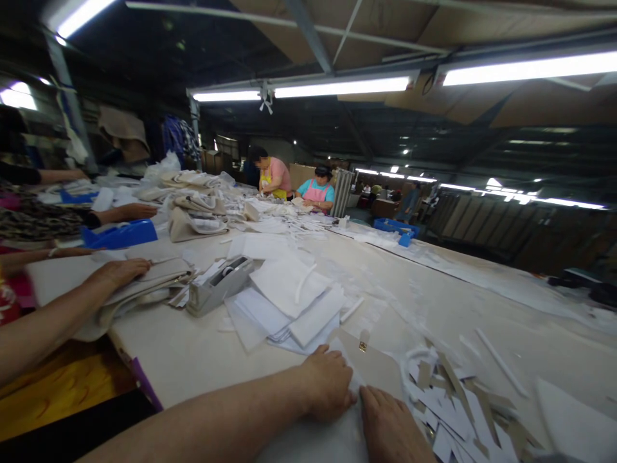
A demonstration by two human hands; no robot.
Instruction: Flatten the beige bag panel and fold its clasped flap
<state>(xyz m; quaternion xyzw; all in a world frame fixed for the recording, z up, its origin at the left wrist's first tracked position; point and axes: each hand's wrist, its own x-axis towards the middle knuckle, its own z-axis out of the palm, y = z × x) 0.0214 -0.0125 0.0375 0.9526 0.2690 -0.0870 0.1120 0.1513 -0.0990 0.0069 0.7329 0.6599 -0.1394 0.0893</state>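
Note:
My left hand (329, 386) rests knuckles-up on a beige flat piece (373, 366) at the near edge of the long table, fingers curled and pressed on a white sheet (345, 357) lying over it. Right beside it, my right hand (391, 427) lies on the same piece, fingers pressed together and pointing toward the left hand. A small metal clip (362, 341) sits at the far end of the beige piece. What the fingers pinch, if anything, is hidden beneath them.
A grey tape dispenser (219, 283) and a stack of white sheets (289, 302) lie just beyond my hands. Cut strips and scraps (457, 399) pile to the right. A neighbour's hand (123, 271) presses folded beige fabric at left. Other people work farther along the table (434, 302).

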